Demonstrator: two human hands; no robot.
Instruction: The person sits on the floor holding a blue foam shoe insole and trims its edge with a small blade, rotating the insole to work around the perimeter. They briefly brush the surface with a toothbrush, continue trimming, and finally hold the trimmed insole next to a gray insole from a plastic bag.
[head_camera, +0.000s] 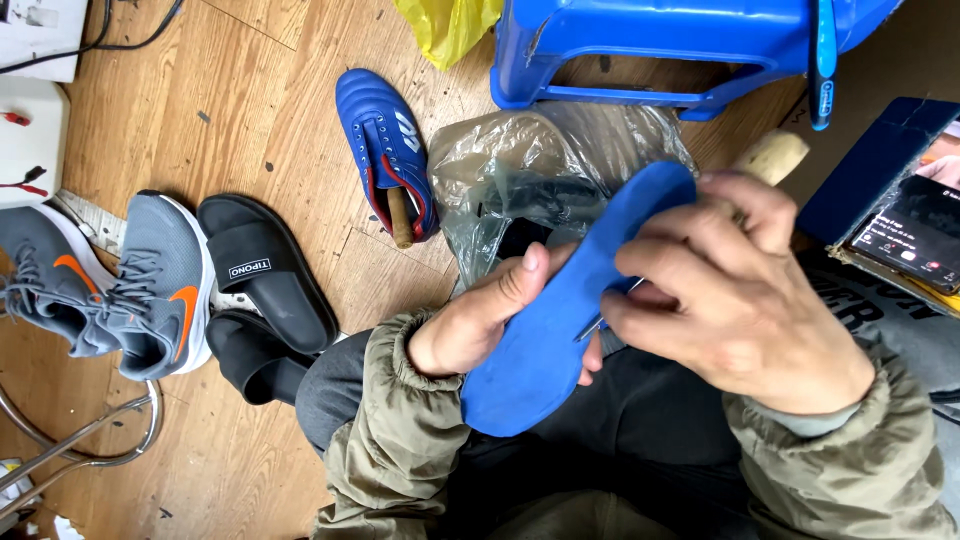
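At far left on the wooden plank floor (260, 110), a pair of grey knit running shoes with orange side marks (120, 290) is shown, toes pointing toward the wearer of the camera. Just beside them a pair of black rubber slide sandals (262, 290) is laid, one partly overlapping the other. Further along, a blue laced football boot with red lining (388, 150) is seen lying on the floor with a tan wooden handle resting in its opening. A crumpled clear plastic bag (540, 170) is placed next to it, below a blue plastic stool (680, 45).

At centre, over the lap, a flat blue foam insole (560, 330) is held tilted, its toe end raised toward the upper right. The left hand (480, 320) is closed on the insole's left edge, the thumb pressed across its upper face. The right hand (740, 300) is closed over the insole's right edge, and a thin metal needle-like tool (592, 325) is pinched between its fingers (650, 262), touching the insole's edge. At far right, a dark phone with a lit screen (915, 235) is seen.
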